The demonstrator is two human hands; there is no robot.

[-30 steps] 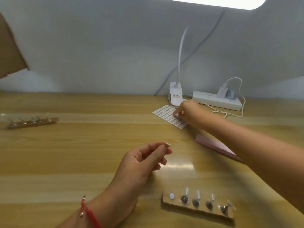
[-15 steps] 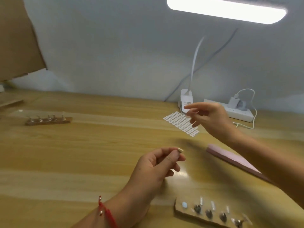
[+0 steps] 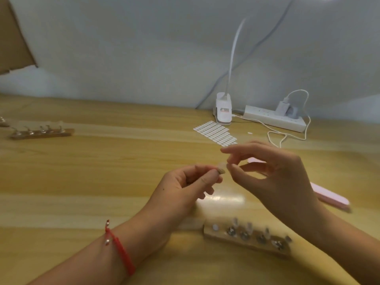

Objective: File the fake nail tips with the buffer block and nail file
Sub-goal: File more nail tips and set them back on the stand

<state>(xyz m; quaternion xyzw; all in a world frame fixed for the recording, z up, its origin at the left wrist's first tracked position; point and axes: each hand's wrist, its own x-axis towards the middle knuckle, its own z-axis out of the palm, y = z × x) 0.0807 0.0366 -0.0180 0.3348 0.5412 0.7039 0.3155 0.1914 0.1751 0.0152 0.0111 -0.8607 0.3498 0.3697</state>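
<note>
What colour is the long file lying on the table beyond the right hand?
The file is pink, seen best in the head view.

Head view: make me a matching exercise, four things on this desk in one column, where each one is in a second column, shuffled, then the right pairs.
Things
1. nail tip
2. pink nail file
3. sheet of adhesive tabs
4. near wooden holder

Places
A. just in front of the lamp base
B. pinched by the left hand
C. nearest the camera, below the right hand
D. lying flat, partly hidden behind the right hand

Pairs: 1-B, 2-D, 3-A, 4-C
</note>
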